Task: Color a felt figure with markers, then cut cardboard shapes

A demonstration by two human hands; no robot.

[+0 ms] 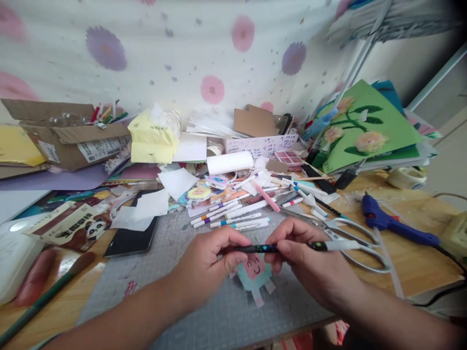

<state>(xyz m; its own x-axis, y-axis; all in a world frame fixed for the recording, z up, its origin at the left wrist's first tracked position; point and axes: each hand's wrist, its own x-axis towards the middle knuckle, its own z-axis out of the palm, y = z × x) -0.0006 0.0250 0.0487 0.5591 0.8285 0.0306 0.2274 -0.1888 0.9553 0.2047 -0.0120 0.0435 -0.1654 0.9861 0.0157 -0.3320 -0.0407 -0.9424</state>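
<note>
Head cam, only view here. Both hands meet near-centre over the grey cutting mat [204,311]. Left hand [209,260] and right hand [302,257] are both pinched shut on a black pen [272,248], fingers curled tight around it, no gap showing. The pen lies pretty much flat, long axis running left-right across the scene w/ a tiny tilt; the white end [341,245] points right, sticking out past the right hand, the dark end sits in the left-hand fingers. Can't tell which end is the tip.

Just under the pen, btw the two hands, there's a small paper cutout [253,274] in pink and light blue w/ a little face drawn on it, lying on the mat, partly hidden by the thumbs.

Right of the hands: scissors [352,238] lying flat on the wooden table [408,262], handles towards the near right, and a blue glue gun [394,226] further right. Just beyond the hands, a bunch of markers [237,216] lying roughly parallel. Left side: a black phone [129,238] w/ white paper [140,211] on it. Far right, a green card [368,126] w/ paper flowers leans up; far left, a cardboard box [73,133].
</note>
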